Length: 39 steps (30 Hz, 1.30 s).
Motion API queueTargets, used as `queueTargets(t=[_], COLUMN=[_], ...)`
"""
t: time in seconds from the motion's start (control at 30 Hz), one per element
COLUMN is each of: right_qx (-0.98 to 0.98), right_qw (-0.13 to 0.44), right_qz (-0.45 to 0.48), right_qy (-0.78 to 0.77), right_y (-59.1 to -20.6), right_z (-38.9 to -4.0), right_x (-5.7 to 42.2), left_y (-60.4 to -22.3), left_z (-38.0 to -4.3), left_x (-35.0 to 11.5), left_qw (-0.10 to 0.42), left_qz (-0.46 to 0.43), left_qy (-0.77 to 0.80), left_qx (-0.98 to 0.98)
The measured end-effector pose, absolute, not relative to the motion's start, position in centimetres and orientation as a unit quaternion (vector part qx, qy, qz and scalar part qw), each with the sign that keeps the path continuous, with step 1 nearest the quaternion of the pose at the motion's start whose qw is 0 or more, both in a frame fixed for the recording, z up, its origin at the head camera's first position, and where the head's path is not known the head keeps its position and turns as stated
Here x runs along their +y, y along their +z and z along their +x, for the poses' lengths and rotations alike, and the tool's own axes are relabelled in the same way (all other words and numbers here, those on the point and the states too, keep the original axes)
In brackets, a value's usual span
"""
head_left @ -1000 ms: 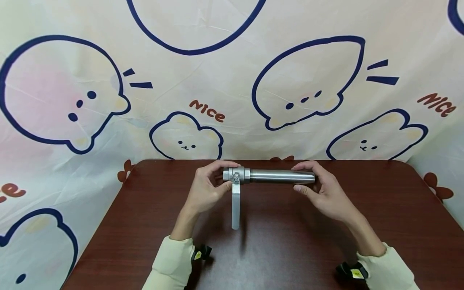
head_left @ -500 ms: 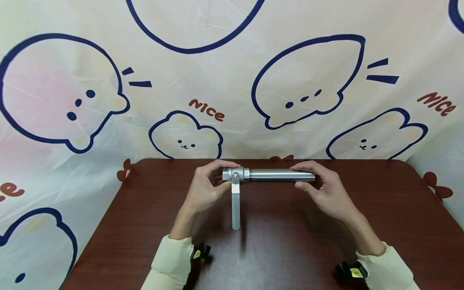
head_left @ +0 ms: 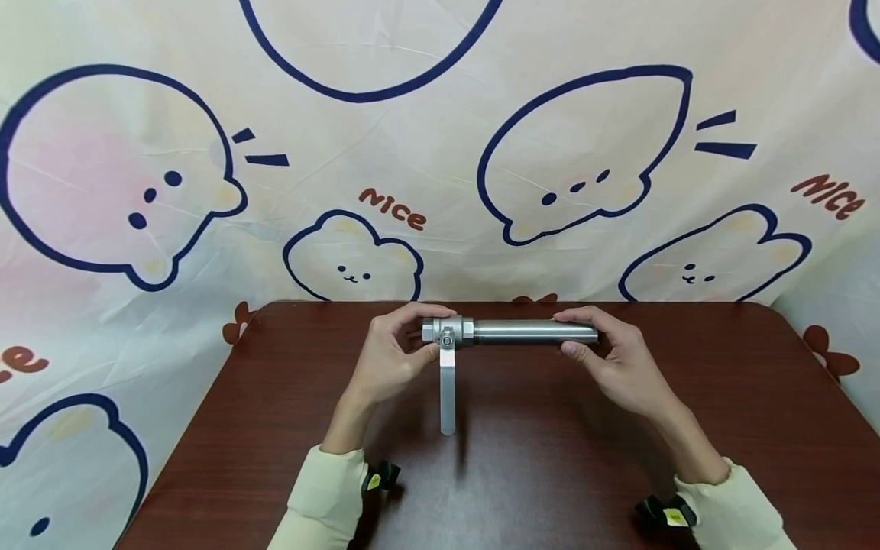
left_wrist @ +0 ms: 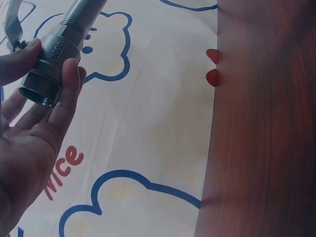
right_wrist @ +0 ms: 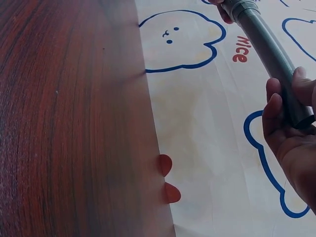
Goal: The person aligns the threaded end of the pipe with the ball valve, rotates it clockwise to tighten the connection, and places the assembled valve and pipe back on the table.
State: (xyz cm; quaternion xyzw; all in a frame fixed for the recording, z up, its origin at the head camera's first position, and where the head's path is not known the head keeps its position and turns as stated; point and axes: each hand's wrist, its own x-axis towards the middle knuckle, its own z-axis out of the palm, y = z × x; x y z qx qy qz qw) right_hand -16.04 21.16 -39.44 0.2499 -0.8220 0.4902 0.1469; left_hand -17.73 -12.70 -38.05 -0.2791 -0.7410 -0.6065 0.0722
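A silver ball valve (head_left: pixel 450 330) with a long flat lever handle (head_left: pixel 448 393) is joined to a smooth metal pipe (head_left: pixel 525 331). My left hand (head_left: pixel 392 355) grips the valve body between thumb and fingers, at the left end of the assembly. With thumb and fingers, my right hand (head_left: pixel 622 363) holds the pipe near its free right end. The pipe lies level across the head view, and the lever points toward me. In the left wrist view, the valve's open round mouth (left_wrist: pixel 38 94) faces the camera. Threads show where pipe meets valve.
Beneath the hands spreads a dark reddish-brown wooden table (head_left: pixel 275 428). A pale cloth backdrop (head_left: pixel 447 153) with blue cartoon outlines hangs behind its far edge. Black wrist cameras (head_left: pixel 382 477) sit at both cream sleeves (head_left: pixel 326 489).
Both hands keep their grip on the valve and pipe. The right thumb has shifted very slightly along the pipe; otherwise the scene stays nearly still.
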Motion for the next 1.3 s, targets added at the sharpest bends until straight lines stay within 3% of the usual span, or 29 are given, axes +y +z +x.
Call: queueTargets(t=[1.0, 1.3], right_qx=[-0.830, -0.836], right_qw=[0.094, 0.110], right_qz=[0.245, 0.243], right_qy=[0.492, 0.479], right_y=[-39.30, -39.15], right_z=[-15.97, -15.85], right_x=[21.32, 21.25], left_y=[-38.18, -38.13], left_z=[-17.78, -17.77], left_x=[-12.72, -12.82], left_qw=[0.079, 0.074], left_qz=[-0.272, -0.272], left_qy=[-0.612, -0.615], left_qx=[-0.738, -0.736])
